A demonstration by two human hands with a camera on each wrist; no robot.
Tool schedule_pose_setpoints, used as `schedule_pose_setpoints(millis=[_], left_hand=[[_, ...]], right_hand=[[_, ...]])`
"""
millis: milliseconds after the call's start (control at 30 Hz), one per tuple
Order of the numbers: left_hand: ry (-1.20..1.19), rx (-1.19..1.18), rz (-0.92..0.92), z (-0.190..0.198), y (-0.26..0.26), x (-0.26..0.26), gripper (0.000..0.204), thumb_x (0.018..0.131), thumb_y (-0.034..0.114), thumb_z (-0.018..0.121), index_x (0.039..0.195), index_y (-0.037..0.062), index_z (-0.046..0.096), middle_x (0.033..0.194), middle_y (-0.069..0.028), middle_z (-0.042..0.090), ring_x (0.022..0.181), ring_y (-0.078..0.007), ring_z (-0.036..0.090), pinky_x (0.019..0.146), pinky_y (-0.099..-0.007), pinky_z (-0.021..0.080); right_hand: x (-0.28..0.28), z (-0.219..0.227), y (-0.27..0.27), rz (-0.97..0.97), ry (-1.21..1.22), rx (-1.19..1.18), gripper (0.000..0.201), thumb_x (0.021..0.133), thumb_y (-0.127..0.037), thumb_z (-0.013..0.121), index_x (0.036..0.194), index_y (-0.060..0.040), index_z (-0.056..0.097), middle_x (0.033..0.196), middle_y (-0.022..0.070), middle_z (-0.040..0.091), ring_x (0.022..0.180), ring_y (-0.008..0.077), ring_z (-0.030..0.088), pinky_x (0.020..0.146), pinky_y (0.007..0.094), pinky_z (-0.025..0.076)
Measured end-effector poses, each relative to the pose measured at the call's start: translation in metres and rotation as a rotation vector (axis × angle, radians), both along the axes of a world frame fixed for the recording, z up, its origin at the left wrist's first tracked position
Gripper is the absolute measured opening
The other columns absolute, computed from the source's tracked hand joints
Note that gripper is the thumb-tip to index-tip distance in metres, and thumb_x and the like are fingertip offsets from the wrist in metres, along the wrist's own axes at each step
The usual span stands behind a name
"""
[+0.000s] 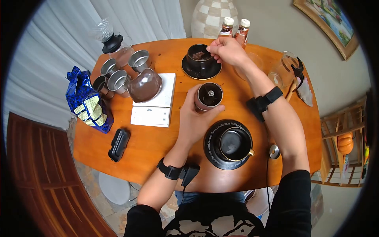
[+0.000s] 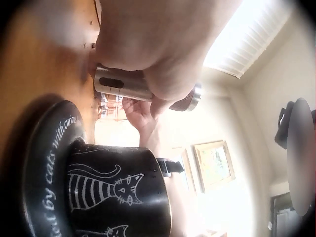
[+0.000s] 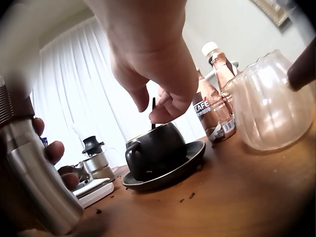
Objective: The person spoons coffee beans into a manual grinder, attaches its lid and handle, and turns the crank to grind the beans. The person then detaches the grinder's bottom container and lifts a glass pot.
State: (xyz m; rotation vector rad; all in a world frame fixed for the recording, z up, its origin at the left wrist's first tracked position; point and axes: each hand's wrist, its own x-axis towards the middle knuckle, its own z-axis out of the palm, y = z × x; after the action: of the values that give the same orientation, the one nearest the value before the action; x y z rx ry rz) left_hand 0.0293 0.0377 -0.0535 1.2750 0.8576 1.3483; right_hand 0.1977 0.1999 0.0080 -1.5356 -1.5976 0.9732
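Observation:
My left hand [image 1: 191, 118] grips a steel hand coffee grinder [image 1: 211, 94] near the table's middle. Its top is uncovered, showing a dark interior with a metal shaft nut at the centre. At the back, my right hand [image 1: 229, 51] is at the right rim of a black cup [image 3: 160, 153] on a black saucer [image 1: 187, 72]. Between its fingertips, in the right wrist view, a thin dark handle [image 3: 153, 111] stands down toward the cup; its lower end is hidden. Brown coffee beans [image 1: 198, 55] lie in that cup. Closer to me sits another black cup [image 2: 118, 192] with cat drawings on its lettered saucer [image 1: 213, 152].
Left of the grinder, a white scale [image 1: 150, 120] bears a brown-tinted vessel [image 1: 145, 85]. Several metal cups [image 1: 118, 81], a blue bag [image 1: 90, 106] and a black case [image 1: 119, 145] stand farther left. Two bottles [image 3: 210, 103] and a ribbed glass jug [image 3: 269, 108] are at the back right.

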Motion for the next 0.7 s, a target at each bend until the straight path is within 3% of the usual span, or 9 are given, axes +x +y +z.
schedule_pose_setpoints(millis=[133,167,300,433,500,700], left_hand=[[-0.020,0.002,-0.019,0.000,-0.001,0.002,0.060,0.082,0.003,0.082,0.132,-0.0002,0.049,0.121,-0.0093,0.063,0.112,-0.0153,0.063,0.097,-0.0298,0.052],[-0.038,0.001,-0.025,0.002,-0.002,0.003,0.060,0.082,0.003,0.082,0.132,-0.0006,0.049,0.121,-0.0095,0.063,0.112,-0.0154,0.063,0.098,-0.0300,0.052],[-0.026,0.006,-0.016,0.000,0.000,0.000,0.058,0.082,0.004,0.081,0.131,-0.0016,0.050,0.124,-0.0107,0.063,0.113,-0.0159,0.062,0.099,-0.0303,0.051],[-0.053,0.013,-0.010,-0.001,0.000,0.003,0.058,0.082,0.005,0.082,0.130,-0.0017,0.051,0.123,-0.0103,0.063,0.112,-0.0158,0.062,0.098,-0.0299,0.051],[-0.042,0.016,-0.011,0.001,0.000,0.003,0.058,0.082,0.005,0.082,0.131,-0.0017,0.051,0.122,-0.0098,0.063,0.112,-0.0156,0.062,0.097,-0.0299,0.051],[-0.034,-0.013,0.003,-0.002,-0.001,0.003,0.059,0.082,0.007,0.083,0.131,-0.0015,0.050,0.120,-0.0092,0.063,0.110,-0.0150,0.062,0.096,-0.0296,0.051]], right_hand=[[-0.013,-0.003,0.008,0.104,0.109,0.015,0.021,0.095,-0.019,0.069,0.102,0.0006,0.071,0.082,0.0018,0.067,0.070,0.0101,0.063,0.062,0.0245,0.054],[-0.017,-0.003,0.008,0.052,0.056,0.076,0.018,0.091,-0.014,0.068,0.093,0.0026,0.074,0.075,0.0060,0.070,0.070,0.0117,0.067,0.062,0.0275,0.056],[-0.014,-0.001,0.008,-0.046,-0.213,0.367,0.017,0.090,-0.012,0.067,0.097,0.0001,0.076,0.074,0.0109,0.073,0.073,0.0169,0.071,0.069,0.0326,0.056],[-0.010,-0.007,0.001,0.026,-0.262,0.382,0.018,0.091,-0.012,0.066,0.100,-0.0002,0.076,0.075,0.0109,0.073,0.071,0.0189,0.071,0.071,0.0354,0.055],[-0.012,-0.005,-0.007,0.076,-0.162,0.242,0.017,0.092,-0.011,0.066,0.100,0.0005,0.076,0.076,0.0097,0.073,0.071,0.0160,0.070,0.070,0.0324,0.056],[-0.003,-0.010,-0.008,0.005,0.167,0.118,0.018,0.095,-0.009,0.064,0.103,0.0042,0.074,0.084,0.0076,0.073,0.072,0.0112,0.067,0.068,0.0254,0.057]])
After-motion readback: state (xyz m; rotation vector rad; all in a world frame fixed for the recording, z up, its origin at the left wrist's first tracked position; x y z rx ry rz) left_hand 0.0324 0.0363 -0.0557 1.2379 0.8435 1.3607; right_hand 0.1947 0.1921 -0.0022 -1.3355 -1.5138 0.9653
